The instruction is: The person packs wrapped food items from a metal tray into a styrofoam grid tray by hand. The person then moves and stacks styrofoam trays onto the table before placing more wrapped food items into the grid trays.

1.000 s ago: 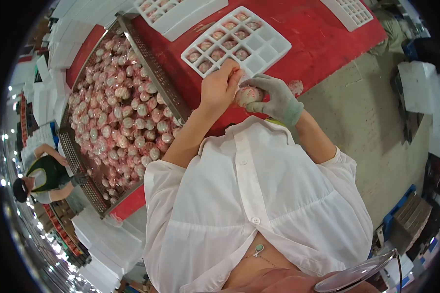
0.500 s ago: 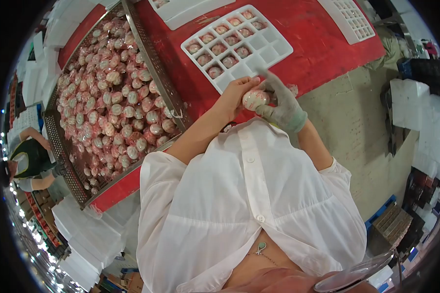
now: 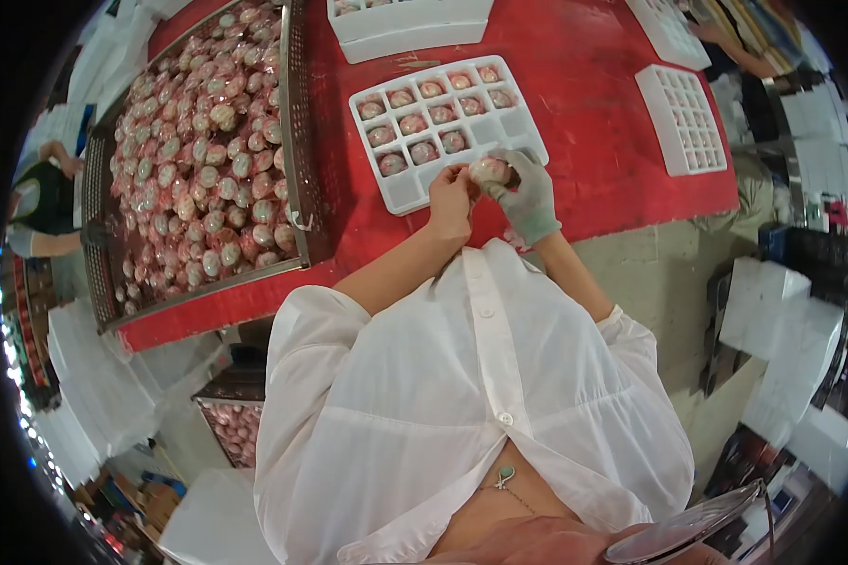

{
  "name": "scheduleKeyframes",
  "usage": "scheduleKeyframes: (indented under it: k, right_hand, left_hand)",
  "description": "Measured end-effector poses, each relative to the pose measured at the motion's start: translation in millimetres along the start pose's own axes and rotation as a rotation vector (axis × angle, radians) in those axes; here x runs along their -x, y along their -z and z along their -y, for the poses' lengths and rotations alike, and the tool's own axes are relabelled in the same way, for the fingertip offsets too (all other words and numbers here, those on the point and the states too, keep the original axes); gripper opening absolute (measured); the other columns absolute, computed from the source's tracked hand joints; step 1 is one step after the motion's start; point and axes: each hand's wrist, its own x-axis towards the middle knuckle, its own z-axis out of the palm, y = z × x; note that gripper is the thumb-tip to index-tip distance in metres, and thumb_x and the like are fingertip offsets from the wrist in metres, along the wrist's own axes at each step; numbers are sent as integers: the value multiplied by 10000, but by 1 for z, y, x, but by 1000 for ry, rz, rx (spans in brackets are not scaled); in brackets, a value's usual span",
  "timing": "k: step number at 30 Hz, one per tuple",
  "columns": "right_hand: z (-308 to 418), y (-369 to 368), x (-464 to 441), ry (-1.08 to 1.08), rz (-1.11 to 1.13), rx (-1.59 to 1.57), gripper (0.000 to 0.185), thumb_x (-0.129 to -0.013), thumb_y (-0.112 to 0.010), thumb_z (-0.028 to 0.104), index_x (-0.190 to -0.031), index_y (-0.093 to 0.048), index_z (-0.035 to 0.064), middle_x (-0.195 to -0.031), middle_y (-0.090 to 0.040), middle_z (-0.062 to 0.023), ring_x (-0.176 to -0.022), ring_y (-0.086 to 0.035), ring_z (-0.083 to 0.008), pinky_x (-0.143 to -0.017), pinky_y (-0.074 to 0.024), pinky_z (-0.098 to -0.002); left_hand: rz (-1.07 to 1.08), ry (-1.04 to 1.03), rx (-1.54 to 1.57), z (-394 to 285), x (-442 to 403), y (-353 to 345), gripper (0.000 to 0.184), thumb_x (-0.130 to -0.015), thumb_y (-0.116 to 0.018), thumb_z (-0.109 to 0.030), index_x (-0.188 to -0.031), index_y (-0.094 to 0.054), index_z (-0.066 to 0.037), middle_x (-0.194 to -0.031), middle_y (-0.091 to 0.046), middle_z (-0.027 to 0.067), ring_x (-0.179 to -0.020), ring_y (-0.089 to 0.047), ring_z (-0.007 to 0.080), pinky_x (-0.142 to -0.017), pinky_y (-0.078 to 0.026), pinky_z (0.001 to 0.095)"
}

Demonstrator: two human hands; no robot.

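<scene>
A plastic-wrapped egg (image 3: 489, 172) with red print is held in front of my chest, over the near edge of the white foam tray. My right hand (image 3: 531, 201), in a grey-green glove, has its fingers curled round the egg. My bare left hand (image 3: 451, 203) pinches at the egg's left side, seemingly on its wrapper; the fingertips are partly hidden. Just beyond, the foam tray (image 3: 407, 198) carries wrapped eggs in most of its square compartments, while several compartments at its right and near side are bare.
To the left stands a large perforated metal crate (image 3: 297, 141) heaped with wrapped eggs. Another foam box (image 3: 415, 42) sits at the back, and foam trays (image 3: 674, 151) lie at the right of the red table (image 3: 594, 122). A person (image 3: 47, 193) works beyond the crate.
My view has shifted, showing more of the table's right side. The egg now sits more within the gloved fingers, and my left fingers have moved lower to its left side.
</scene>
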Motion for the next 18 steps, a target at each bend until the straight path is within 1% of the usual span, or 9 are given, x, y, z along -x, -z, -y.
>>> scheduleKeyframes:
  k: [2, 4, 8, 11, 13, 14, 15, 16, 18]
  right_hand:
    - [-18, 6, -22, 47, -49, 216, 402, -685, -729, 15, -1066, -601, 32, -987, -582, -121, -861, -612, -250, -743, -511, -316]
    - [-47, 10, -47, 91, -43, 211, 393, -677, -745, 64, -1041, -600, 42, -986, -590, -139, -857, -608, -297, -722, -505, -355]
    - [-72, 14, -90, 68, 107, 227, 436, -681, -768, 195, -1054, -576, 75, -1038, -578, -152, -925, -588, -340, -790, -489, -413]
    - [-94, 1, -112, 119, 214, 374, 403, -681, -771, 203, -1017, -598, 65, -1027, -590, -155, -931, -590, -339, -786, -488, -424]
    - [-103, -11, -123, 272, 260, 665, 388, -685, -756, 243, -1004, -607, 81, -1062, -584, -153, -940, -588, -359, -793, -486, -434]
    - [-108, -17, -126, 350, 278, 807, 382, -687, -749, 262, -998, -612, 89, -1080, -580, -152, -944, -587, -369, -796, -485, -438]
    - [-94, -17, -123, 305, 318, 885, 357, -712, -718, 282, -995, -618, 89, -1066, -583, -171, -932, -594, -389, -787, -486, -446]
    - [-100, -18, -125, 320, 351, 842, 340, -733, -698, 273, -1003, -617, 83, -1049, -594, -182, -924, -602, -386, -785, -486, -453]
    - [-131, -19, -142, 307, 534, 761, 282, -804, -620, 265, -1004, -625, 66, -993, -629, -204, -904, -620, -372, -774, -489, -468]
  left_hand:
    - [-56, -22, 80, 8, -8, -11, 164, -944, -479, -51, -1092, -535, -11, -969, -601, 65, -860, -594, 156, -750, -511, 279]
    - [-66, 57, 299, 13, -17, -23, 243, -924, -482, -8, -1163, -526, -5, -1003, -598, 71, -905, -596, 169, -760, -511, 273]
    - [-80, -31, 310, 17, -40, -37, 324, -900, -454, 29, -1220, -503, 10, -1029, -592, 84, -957, -594, 178, -790, -499, 263]
    - [-150, -6, 106, 20, -48, -35, 342, -874, -431, 45, -1206, -513, 32, -1065, -597, 99, -957, -598, 180, -815, -481, 253]
    - [-136, -93, -246, 27, -48, -27, 315, -864, -437, 30, -1161, -538, 60, -1073, -610, 105, -982, -602, 184, -829, -466, 247]
    - [-155, -102, -240, 32, -48, -24, 315, -864, -437, 30, -1161, -538, 60, -1073, -610, 105, -982, -602, 184, -829, -466, 247]
    - [-130, -187, -293, 37, -43, -21, 286, -867, -453, 18, -1129, -561, 50, -1057, -619, 95, -988, -599, 174, -824, -467, 251]
    - [-105, -272, -349, 40, -39, -17, 257, -869, -470, 6, -1097, -584, 40, -1042, -628, 86, -994, -596, 164, -818, -469, 254]
    - [-97, -226, -462, 38, -36, -9, 230, -873, -488, -7, -1070, -603, 15, -996, -635, 62, -1005, -582, 139, -818, -468, 263]
